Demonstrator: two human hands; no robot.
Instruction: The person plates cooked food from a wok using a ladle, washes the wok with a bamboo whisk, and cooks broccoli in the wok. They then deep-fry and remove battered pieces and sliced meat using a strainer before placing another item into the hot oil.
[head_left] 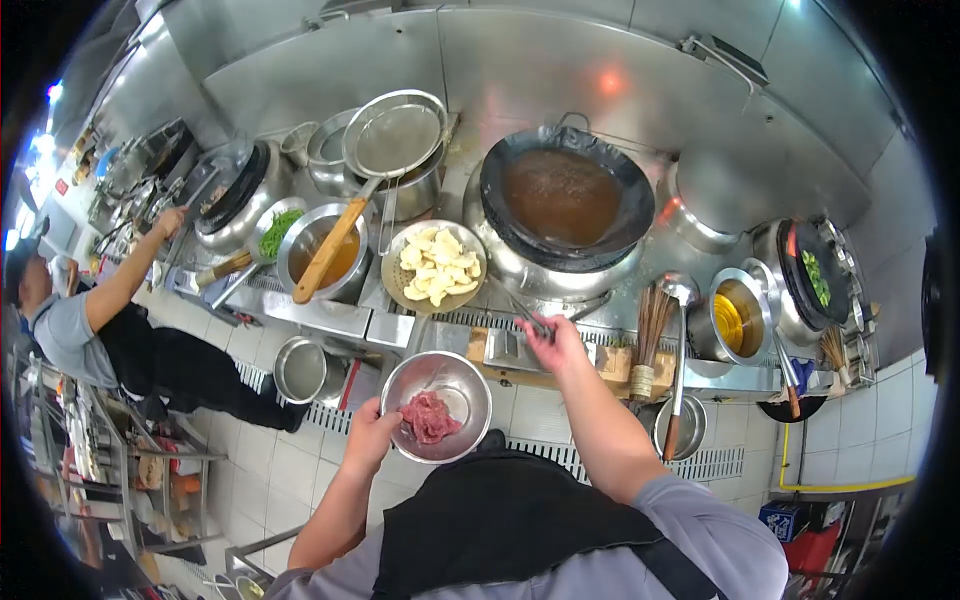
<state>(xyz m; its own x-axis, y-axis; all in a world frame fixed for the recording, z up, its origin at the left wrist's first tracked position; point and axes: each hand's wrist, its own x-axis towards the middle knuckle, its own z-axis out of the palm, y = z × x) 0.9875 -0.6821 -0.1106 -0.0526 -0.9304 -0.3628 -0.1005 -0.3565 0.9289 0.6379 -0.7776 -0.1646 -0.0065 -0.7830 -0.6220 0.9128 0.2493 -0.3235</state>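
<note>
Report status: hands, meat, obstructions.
Left hand gripping steel bowl, red meat inside. Right hand gripping metal handle. Possible obstruction: strainer of pale slices beyond bowl.

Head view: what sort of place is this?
Likely a commercial kitchen: a large wok of brown liquid, a co-worker at another wok, and a metal bowl with what looks like raw meat in the wearer's left hand.

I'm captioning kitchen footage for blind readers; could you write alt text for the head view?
The left hand holds a round silver metal bowl of raw red meat; the right hand grips a thin metal handle. Ahead are a perforated round metal strainer of pale yellow slices and a large black metal wok of brown liquid.
</note>
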